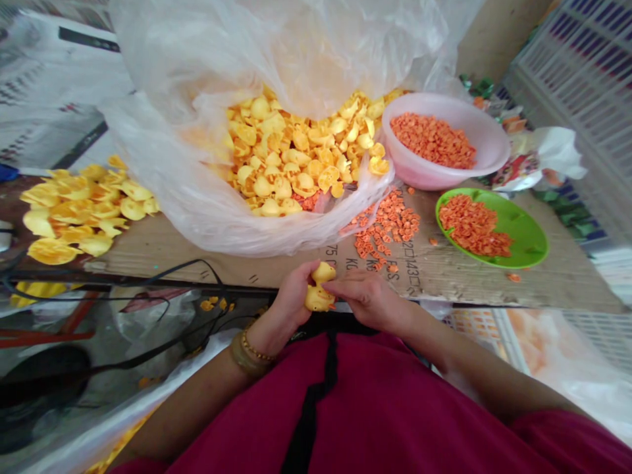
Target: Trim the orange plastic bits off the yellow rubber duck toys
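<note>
Head view: two hands (292,296) (371,301) touch yellow plastic (317,300) — two bowls (424,179) (526,238) stand beyond.

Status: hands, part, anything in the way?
Left hand holding yellow toy. Right hand pointing at it, close up. Loose orange pieces on cardboard beyond, clear of hands.

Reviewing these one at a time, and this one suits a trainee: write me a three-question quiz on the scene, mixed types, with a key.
1. True or false: the left hand is inside the plastic bag.
2. Multiple choice: what colour is the shallow dish holding orange pieces? A) blue B) green C) white
3. Fill in: the beaded bracelet is on the ___ wrist.

Key: 1. False; it holds a yellow figure by the table's near edge. 2. B. 3. left.
</note>
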### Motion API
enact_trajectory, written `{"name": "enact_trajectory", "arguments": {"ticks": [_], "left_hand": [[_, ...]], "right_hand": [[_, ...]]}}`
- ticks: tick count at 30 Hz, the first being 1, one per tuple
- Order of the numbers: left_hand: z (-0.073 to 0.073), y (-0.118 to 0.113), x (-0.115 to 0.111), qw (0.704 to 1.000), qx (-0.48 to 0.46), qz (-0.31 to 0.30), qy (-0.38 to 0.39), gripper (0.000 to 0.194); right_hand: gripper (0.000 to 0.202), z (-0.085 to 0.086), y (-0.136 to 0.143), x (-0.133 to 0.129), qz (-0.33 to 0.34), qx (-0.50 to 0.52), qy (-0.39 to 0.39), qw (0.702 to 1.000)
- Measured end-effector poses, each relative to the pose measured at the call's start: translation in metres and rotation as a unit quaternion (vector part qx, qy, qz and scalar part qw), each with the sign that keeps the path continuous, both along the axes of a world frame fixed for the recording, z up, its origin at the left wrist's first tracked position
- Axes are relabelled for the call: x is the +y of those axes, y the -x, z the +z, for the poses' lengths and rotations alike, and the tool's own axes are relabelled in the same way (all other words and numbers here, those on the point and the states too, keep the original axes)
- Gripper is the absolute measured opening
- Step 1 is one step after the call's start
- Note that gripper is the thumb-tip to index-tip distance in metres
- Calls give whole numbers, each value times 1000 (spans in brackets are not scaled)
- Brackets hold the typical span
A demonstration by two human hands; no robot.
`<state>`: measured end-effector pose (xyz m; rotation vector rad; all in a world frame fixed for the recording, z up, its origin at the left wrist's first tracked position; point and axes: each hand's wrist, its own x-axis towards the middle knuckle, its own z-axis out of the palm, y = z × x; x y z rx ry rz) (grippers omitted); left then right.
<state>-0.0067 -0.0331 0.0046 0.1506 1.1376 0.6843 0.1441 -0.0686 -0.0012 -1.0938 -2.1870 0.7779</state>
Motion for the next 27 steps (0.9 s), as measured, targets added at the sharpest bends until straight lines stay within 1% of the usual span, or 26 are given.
{"name": "enact_trajectory", "arguments": {"ticks": [3, 6, 11, 14, 16, 19, 22, 25, 26, 27], "left_hand": [[0, 2, 0, 1000, 14, -15, -14, 23], [-1, 3, -1, 999, 14, -14, -35, 20], [0, 3, 0, 999, 27, -18, -41, 16], [1, 5, 0, 998, 44, -27, -45, 16], [1, 6, 0, 997, 53, -36, -44, 16], [-2, 7, 1, 995, 70, -47, -46, 17], [-6, 5, 5, 992, 95, -40, -71, 16], [-1, 7, 7, 985, 125, -29, -114, 17], [2, 13, 7, 981, 139, -32, -130, 17], [6, 22, 5, 975, 157, -38, -152, 16]], "right_hand": [[25, 1, -1, 0, -13, -14, 31, 999], [23, 6, 0, 2, -9, -67, 45, 997], [29, 24, 7, 3, 42, -208, 60, 975], [32, 30, 10, 2, 70, -251, 50, 964], [31, 30, 12, 2, 76, -268, 46, 959], [30, 25, 18, 3, 71, -285, 53, 955], [30, 18, 29, 0, 48, -293, 65, 953], [32, 18, 41, -3, 11, -268, 75, 961], [30, 18, 42, 0, 19, -238, 78, 968], [27, 19, 41, 5, 51, -196, 85, 976]]}}
